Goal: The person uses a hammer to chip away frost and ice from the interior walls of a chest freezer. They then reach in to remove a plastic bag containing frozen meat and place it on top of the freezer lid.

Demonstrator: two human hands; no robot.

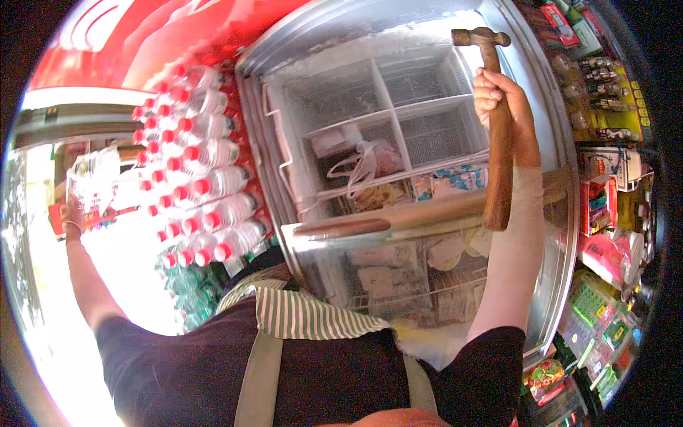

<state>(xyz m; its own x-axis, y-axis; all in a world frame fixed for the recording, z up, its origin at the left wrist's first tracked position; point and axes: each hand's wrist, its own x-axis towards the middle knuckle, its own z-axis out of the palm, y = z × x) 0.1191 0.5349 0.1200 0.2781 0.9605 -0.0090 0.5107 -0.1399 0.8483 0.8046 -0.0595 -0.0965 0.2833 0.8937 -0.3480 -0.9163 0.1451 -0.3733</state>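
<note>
My right hand (501,101) grips the wooden handle of a ball-peen hammer (499,165) just below its head. The rusty-brown hammer head points up, and the handle runs down along my forearm. Behind it is a chest freezer (557,213) with a glass lid, divided by white wire baskets (392,107). A white plastic bag (363,165) and packaged food sit in one section. Far to the left, my left hand (72,219) is beside a red object (60,218) and below pale plastic bags (96,165). Glare and small size hide whether its fingers hold anything.
Clear bottles with red caps (203,187) are stacked left of the freezer, with greenish bottles (189,293) beneath. Packed shelves line the right side, with carded goods (608,96) and a pink bag (608,256). A red printed panel (176,37) is at upper left.
</note>
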